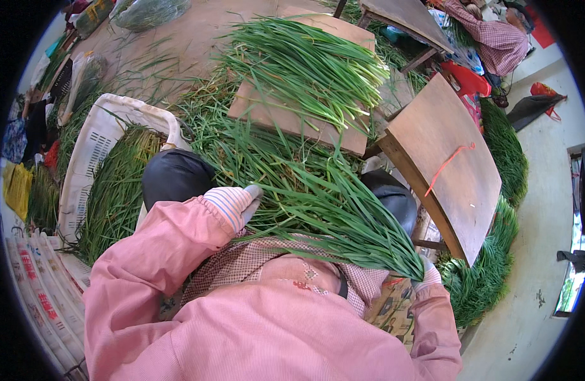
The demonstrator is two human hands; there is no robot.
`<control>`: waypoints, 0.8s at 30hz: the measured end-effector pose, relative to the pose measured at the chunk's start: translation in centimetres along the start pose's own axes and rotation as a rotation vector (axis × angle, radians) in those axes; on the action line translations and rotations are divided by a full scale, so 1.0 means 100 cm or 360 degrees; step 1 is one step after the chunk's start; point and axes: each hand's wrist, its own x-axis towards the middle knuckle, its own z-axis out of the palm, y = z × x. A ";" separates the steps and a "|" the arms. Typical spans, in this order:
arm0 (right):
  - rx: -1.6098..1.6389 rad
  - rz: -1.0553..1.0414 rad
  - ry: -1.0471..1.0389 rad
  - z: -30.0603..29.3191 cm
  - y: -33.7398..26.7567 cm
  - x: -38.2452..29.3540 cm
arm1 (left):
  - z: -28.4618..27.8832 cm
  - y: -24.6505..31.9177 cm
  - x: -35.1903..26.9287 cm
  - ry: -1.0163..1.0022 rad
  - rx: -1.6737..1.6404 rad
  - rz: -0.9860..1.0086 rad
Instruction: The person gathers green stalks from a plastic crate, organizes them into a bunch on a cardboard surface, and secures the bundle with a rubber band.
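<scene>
My right hand [426,275], in a light glove, is closed around the stem ends of a bunch of green garlic chives [354,219]. Its leaves fan out to the left across my lap. My left hand [252,202], in a glove with a striped cuff, is at the leaf tips on the left; whether its fingers pinch any leaf is unclear. Loose and discarded leaves [254,157] lie heaped between my knees. Beyond them a large pile of chives [306,66] rests on a low wooden board [297,121], pale stem ends to the right.
At left stands a white plastic crate [90,138] with long leaves inside. A wooden stool [449,166] with a red tie [447,166] is close on the right, green bundles [488,266] behind it by the wall. Another person [502,45] sits at the upper right.
</scene>
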 end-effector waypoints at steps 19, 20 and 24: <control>0.0037 0.0047 0.0110 -0.001 -0.003 0.001 | -0.004 0.035 0.015 -0.0292 -0.0072 0.0081; 0.0053 0.0049 0.0098 -0.003 -0.003 0.001 | -0.005 0.036 0.014 -0.0286 -0.0147 0.0116; 0.0056 0.0035 0.0132 0.000 -0.001 0.002 | 0.003 0.050 0.036 -0.0537 0.0193 0.0276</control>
